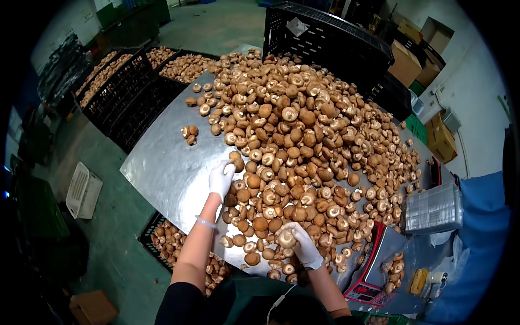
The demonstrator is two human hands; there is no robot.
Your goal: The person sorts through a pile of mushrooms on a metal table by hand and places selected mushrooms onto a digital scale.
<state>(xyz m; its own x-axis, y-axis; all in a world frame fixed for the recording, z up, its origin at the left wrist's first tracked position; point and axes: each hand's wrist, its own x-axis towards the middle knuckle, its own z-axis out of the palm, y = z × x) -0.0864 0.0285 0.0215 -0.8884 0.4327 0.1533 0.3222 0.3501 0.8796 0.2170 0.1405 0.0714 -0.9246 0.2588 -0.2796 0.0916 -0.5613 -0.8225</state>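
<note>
A large heap of brown shiitake mushrooms (292, 116) covers much of the metal table (168, 154). My left hand (221, 180), in a white glove, is at the heap's left edge. Its fingers are drawn together against a mushroom (237, 162), and their far side is hidden. Closer to my body, my right hand (304, 246), also gloved, is closed on a pale-gilled mushroom (286, 238) held with its underside up. Loose mushrooms lie around and below this hand near the table's front edge.
Black crates (127, 97) filled with mushrooms stand left of the table, and another crate (149, 238) is below its front edge. A big black crate (327, 40) rests at the back. On the right are a red scale (368, 271) and stacked clear trays (433, 208).
</note>
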